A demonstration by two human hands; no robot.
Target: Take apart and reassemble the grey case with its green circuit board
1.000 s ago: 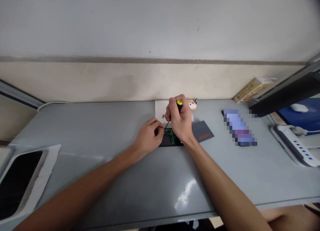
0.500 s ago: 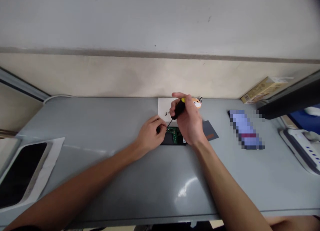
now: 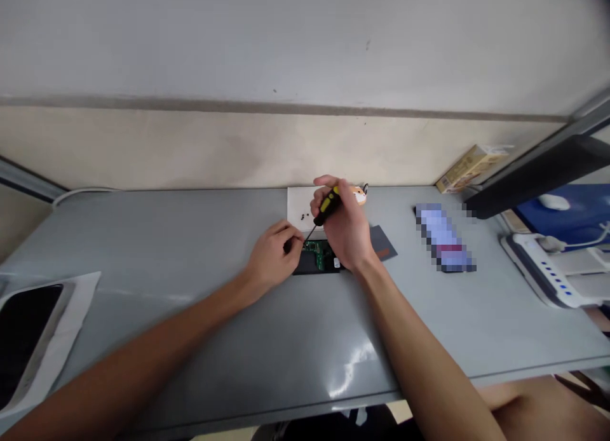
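A black case (image 3: 305, 267) with a green circuit board (image 3: 319, 257) in it lies at the middle of the grey desk (image 3: 238, 365), nearer the far edge than the near one. Its left end runs under the left hand (image 3: 272, 257), whose thumb and fingertips come together by the board's far left corner; whether they pinch anything, I cannot tell. The right hand (image 3: 347, 228) has its fingers curled around a black-and-yellow screwdriver (image 3: 327, 207), its shaft slanting down and left to those fingertips.

Just beyond the case, a white sheet (image 3: 295, 199) bearing small dark pieces (image 3: 305, 217) reaches nearly to the wall (image 3: 190, 149) along the far edge. A dark grey card (image 3: 382, 243) sits just right of the right hand. Farther right are a blurred-out phone (image 3: 444, 237) and a white power strip (image 3: 548, 272). A dark-faced device (image 3: 28, 326) lies at the far left. Broad desk surface stretches between it and the left hand, and from the case to the near edge.
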